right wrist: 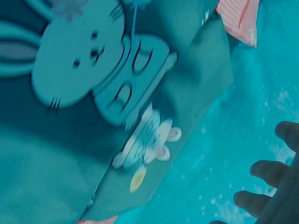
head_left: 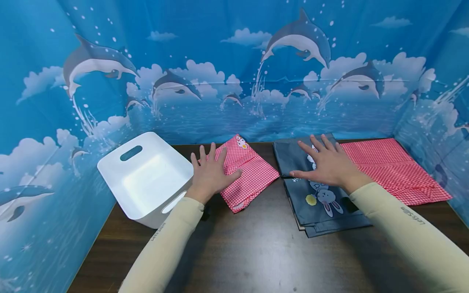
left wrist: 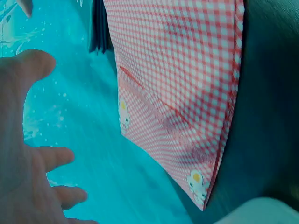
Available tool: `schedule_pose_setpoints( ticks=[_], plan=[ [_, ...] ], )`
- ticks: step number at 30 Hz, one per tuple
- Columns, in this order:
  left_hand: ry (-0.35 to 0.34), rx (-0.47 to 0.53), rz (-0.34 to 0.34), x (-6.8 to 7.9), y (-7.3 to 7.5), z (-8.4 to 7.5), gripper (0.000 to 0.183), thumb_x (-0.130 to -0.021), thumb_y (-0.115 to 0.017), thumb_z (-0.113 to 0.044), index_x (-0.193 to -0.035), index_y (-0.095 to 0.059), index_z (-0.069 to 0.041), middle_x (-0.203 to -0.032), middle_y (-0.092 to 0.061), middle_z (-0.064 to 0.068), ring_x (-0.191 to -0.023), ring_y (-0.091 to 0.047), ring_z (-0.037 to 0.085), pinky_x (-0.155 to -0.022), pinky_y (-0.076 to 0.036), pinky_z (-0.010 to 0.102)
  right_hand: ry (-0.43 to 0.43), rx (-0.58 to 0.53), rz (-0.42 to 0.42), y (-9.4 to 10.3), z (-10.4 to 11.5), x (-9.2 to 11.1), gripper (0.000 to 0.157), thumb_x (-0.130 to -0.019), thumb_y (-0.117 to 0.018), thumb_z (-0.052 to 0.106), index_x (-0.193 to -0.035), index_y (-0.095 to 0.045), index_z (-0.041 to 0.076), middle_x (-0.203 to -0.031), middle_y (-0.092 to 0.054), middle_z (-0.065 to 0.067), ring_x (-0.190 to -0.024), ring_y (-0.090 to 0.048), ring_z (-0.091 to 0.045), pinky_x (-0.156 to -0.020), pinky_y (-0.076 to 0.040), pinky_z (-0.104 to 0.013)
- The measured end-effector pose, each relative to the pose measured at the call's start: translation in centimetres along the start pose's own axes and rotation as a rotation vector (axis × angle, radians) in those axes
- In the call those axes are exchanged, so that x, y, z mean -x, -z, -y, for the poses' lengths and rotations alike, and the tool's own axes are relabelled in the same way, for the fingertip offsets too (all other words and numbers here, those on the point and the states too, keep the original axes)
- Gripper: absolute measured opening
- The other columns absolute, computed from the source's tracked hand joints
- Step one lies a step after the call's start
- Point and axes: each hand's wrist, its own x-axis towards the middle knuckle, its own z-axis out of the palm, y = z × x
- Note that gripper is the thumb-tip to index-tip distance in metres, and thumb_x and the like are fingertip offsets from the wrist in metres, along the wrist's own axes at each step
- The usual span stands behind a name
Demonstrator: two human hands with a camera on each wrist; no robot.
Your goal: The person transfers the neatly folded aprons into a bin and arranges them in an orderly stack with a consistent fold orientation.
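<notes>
My left hand (head_left: 209,176), fingers spread, hovers between the white bin (head_left: 176,152) and a folded red-and-white checked cloth (head_left: 253,173). In the left wrist view the fingers (left wrist: 58,157) are apart from the checked cloth (left wrist: 173,60), which has small white animal prints at its corners. My right hand (head_left: 329,165) is held spread above a folded dark grey cloth (head_left: 298,203) with rabbit prints. The right wrist view shows that dark cloth (right wrist: 196,88) with its large rabbit picture, and the fingers (right wrist: 268,172) off to its side. Neither hand holds anything.
A second red checked cloth (head_left: 395,167) lies right of the dark one. The white bin has an oval handle hole and stands at the left. A dolphin-print curtain (head_left: 234,81) surrounds the back and sides of the dark wooden table (head_left: 256,252).
</notes>
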Motion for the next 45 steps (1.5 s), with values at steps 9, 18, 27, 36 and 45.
schedule_pose_setpoints(
  ticks=[9, 18, 27, 36, 45],
  plan=[
    [-0.061, 0.03, 0.084, 0.5, -1.5, -1.2, 0.099, -0.093, -0.063, -0.07, -0.172, -0.029, -0.021, -0.181, -0.017, 0.019, -0.167, -0.009, 0.051, -0.131, -0.006, 0.073, 0.088, -0.008, 0.019, -1.9, 2.9, -1.0, 0.104, -0.091, -0.061, 0.08, -0.172, -0.026, 0.026, -0.18, -0.017, -0.02, -0.165, -0.01, -0.053, -0.128, -0.013, -0.078],
    [-0.033, 0.027, 0.127, 1.1, -3.9, -2.6, 0.091, -0.096, -0.061, -0.067, -0.169, -0.037, -0.017, -0.18, -0.022, 0.018, -0.166, -0.012, 0.05, -0.13, -0.01, 0.076, 0.267, -0.117, 0.049, -4.1, 5.5, -1.4, 0.084, -0.099, -0.067, 0.062, -0.168, -0.04, 0.022, -0.177, -0.029, -0.017, -0.166, -0.023, -0.043, -0.127, -0.032, -0.067],
    [0.015, 0.104, 0.168, 1.5, -6.0, -2.6, 0.088, -0.096, -0.071, -0.056, -0.168, -0.038, -0.015, -0.18, -0.021, 0.017, -0.166, -0.014, 0.05, -0.13, -0.014, 0.075, 0.348, -0.102, 0.14, -6.1, 7.7, -1.4, 0.075, -0.101, -0.065, 0.06, -0.163, -0.049, 0.022, -0.173, -0.039, -0.014, -0.162, -0.033, -0.042, -0.127, -0.037, -0.061],
    [-0.012, 0.126, 0.202, 1.9, -8.2, -1.9, 0.082, -0.102, -0.062, -0.055, -0.168, -0.036, -0.013, -0.179, -0.02, 0.02, -0.165, -0.015, 0.051, -0.126, -0.019, 0.08, 0.39, -0.023, 0.142, -7.9, 8.3, -1.2, 0.064, -0.107, -0.059, 0.053, -0.161, -0.052, 0.017, -0.171, -0.043, -0.017, -0.16, -0.038, -0.042, -0.131, -0.032, -0.058],
    [-0.019, 0.097, 0.206, 1.7, -8.2, -1.9, 0.083, -0.103, -0.061, -0.056, -0.169, -0.035, -0.014, -0.18, -0.019, 0.02, -0.165, -0.015, 0.05, -0.126, -0.02, 0.079, 0.419, 0.016, 0.114, -8.1, 8.4, -1.3, 0.052, -0.112, -0.056, 0.037, -0.159, -0.055, 0.014, -0.167, -0.047, -0.02, -0.158, -0.041, -0.042, -0.129, -0.035, -0.058]
  ],
)
